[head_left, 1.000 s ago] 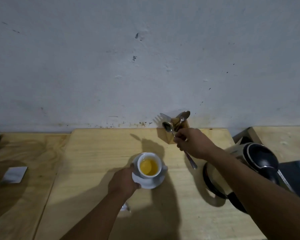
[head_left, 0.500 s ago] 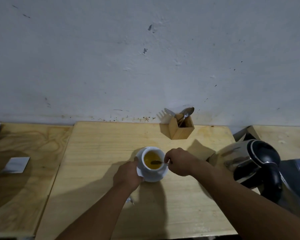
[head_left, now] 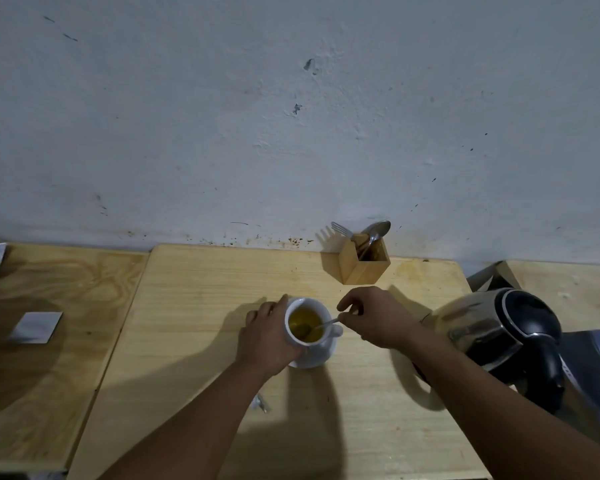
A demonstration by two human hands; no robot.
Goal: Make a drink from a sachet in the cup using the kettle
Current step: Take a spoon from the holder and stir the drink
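Stirring is the step in hand: the right hand (head_left: 378, 318) pinches a teaspoon (head_left: 321, 325) dipped in the yellow drink, while the left hand (head_left: 269, 336) wraps the white cup (head_left: 307, 323) on its saucer (head_left: 321, 356), mid-table. The kettle (head_left: 499, 336) stands right. Next: gentle circling, cup kept braced.

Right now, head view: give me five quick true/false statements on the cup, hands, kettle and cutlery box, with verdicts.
1. The left hand grips the white cup. True.
2. The cup is empty. False: it holds yellow liquid.
3. The right hand holds a spoon dipped into the cup. True.
4. The kettle stands left of the cup. False: it is to the right.
5. The wooden cutlery box holds only a fork. False: a fork and a spoon stick out.
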